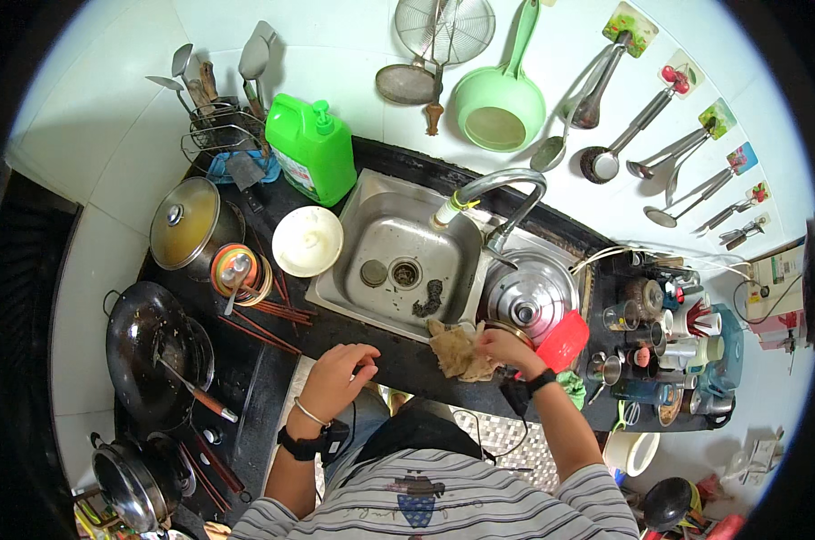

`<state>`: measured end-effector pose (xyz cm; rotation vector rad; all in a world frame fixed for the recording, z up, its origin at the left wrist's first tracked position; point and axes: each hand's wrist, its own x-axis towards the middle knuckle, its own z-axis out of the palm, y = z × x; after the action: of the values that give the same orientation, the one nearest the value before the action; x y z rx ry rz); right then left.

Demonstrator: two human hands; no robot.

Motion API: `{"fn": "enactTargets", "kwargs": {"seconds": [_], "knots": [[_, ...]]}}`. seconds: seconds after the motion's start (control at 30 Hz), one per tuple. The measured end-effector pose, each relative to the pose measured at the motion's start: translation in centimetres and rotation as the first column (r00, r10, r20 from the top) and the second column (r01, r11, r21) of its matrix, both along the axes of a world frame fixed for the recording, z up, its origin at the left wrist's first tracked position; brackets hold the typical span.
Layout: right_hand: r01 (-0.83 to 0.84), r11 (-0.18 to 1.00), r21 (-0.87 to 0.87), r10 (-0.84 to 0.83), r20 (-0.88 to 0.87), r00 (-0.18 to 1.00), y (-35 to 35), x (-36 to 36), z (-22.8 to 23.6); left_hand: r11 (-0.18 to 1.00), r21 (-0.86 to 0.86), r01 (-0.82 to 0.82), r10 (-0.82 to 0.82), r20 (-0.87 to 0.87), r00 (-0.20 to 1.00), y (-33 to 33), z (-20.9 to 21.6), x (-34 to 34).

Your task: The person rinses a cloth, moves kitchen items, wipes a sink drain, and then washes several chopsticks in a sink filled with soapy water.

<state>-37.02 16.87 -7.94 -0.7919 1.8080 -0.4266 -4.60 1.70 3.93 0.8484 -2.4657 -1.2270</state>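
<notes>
Over the counter's front edge, my right hand (508,347) is closed on the edge of a crumpled brown cloth (461,353), which lies at the front rim of the steel sink (353,301). My left hand (338,376) hangs left of the cloth, fingers loosely bent and apart, holding nothing. Inside the sink are a round drain (405,274), a drain cover (373,273) beside it, a dark scrubber (428,298) and small scraps. A curved faucet (506,180) reaches over the basin.
Left of the sink sit a cream bowl (307,241), stacked bowls (236,270), chopsticks (272,328), a lidded pot (187,225) and a wok (146,351). A green jug (313,148) stands behind. Rightward are a steel lid (531,292), a red container (565,342) and several cups (641,337).
</notes>
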Motion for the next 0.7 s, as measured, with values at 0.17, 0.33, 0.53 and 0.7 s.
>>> {"fn": "enactTargets", "kwargs": {"seconds": [0.17,0.33,0.53,0.7], "knots": [[-0.333,0.929,-0.160,0.268,-0.331,0.905,-8.0,-0.1,-5.5,0.998,-0.016,-0.067,0.068,0.040,0.997,-0.2,0.0,1.7],[-0.313,0.942,0.124,0.293,0.156,0.943,-16.1,-2.1,-9.5,0.970,0.036,-0.240,0.236,0.075,0.969,0.8,-1.7,4.1],[-0.616,0.567,0.547,0.710,0.055,0.702,-21.6,-0.7,-14.0,0.888,0.075,-0.454,0.411,0.314,0.856,2.4,-3.5,8.0],[-0.704,0.470,0.532,0.766,0.149,0.625,-21.3,-1.4,-20.6,0.848,0.140,-0.510,0.450,0.315,0.835,2.3,-4.0,7.7]]}}
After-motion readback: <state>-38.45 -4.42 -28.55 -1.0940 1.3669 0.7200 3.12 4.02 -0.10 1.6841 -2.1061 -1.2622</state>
